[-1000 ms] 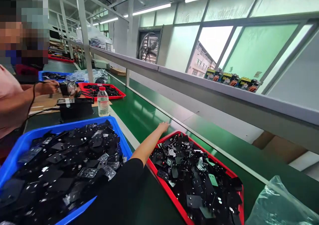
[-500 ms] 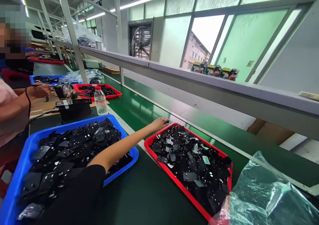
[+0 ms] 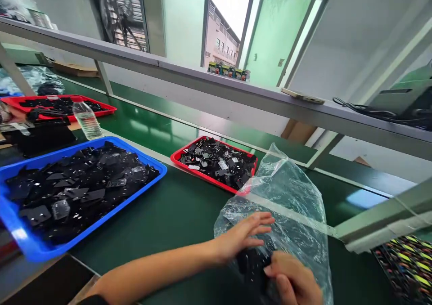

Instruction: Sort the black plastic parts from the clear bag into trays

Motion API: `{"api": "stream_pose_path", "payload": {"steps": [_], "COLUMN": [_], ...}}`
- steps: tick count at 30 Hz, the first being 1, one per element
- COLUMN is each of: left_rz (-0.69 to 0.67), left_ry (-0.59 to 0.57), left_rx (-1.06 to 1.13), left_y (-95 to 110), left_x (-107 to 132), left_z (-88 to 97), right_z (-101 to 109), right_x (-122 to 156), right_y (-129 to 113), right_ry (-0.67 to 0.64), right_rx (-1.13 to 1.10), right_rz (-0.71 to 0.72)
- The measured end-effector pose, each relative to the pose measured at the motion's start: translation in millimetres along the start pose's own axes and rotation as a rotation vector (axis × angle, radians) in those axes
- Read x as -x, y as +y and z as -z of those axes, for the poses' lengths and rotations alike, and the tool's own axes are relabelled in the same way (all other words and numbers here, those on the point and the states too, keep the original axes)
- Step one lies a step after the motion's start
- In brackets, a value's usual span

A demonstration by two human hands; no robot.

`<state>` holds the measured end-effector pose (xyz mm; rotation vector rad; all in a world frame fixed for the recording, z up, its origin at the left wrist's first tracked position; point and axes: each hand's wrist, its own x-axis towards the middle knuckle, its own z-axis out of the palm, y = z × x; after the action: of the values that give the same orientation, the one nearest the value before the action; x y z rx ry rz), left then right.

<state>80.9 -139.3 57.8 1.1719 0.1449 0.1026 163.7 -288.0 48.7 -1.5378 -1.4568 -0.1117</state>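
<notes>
My left hand [image 3: 245, 235] is open, its fingers spread over a large clear plastic bag [image 3: 297, 197]. Small black plastic pieces [image 3: 254, 269] lie bunched at the near part of the bag, just below that hand. My right hand [image 3: 295, 278] is closed beside these pieces, with its fingers curled on the bag's film; its lower part is cut off by the frame edge. Behind the bag stands a red tray [image 3: 205, 175] heaped with black and clear pieces, its near right corner partly covered by the film. To the left, a blue tray [image 3: 111, 219] holds more black pieces.
A clear water bottle [image 3: 88, 121] stands behind the blue tray. Farther left is another red tray [image 3: 110, 111] with black parts. A shelf beam [image 3: 189, 78] runs across above the green bench. At lower right lie many black and yellow items [image 3: 408, 264].
The view has swung right and down. My left hand has come from beyond the red tray to the plastic bag. My right hand has come into view, and the co-worker has mostly left it.
</notes>
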Motion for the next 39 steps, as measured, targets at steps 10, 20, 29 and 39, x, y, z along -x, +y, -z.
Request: {"api": "stream_pose_path", "payload": {"steps": [10,20,29,39], "left_rz": [0.017,-0.05,0.012,0.025], "left_ry": [0.098,-0.012,0.014,-0.04], "left_rx": [0.847,0.902,0.845,0.815], "left_y": [26.5,34.3,27.1,24.4], "left_x": [-32.1,-28.9,-39.4,-44.5], "left_z": [-41.5,-35.3,-31.4,-23.8], "right_z": [3.9,44.8,36.0,40.4], "right_x": [-57.5,-53.8,-57.7,-59.7], "right_y": [6.4,8.5,27.6,33.7], "right_ry": [0.35,-0.001,-0.179,-0.258], "right_rx": [-0.511,0.313,0.36,0.347], "right_rz": [0.113,0.182,0.122,0.09]}}
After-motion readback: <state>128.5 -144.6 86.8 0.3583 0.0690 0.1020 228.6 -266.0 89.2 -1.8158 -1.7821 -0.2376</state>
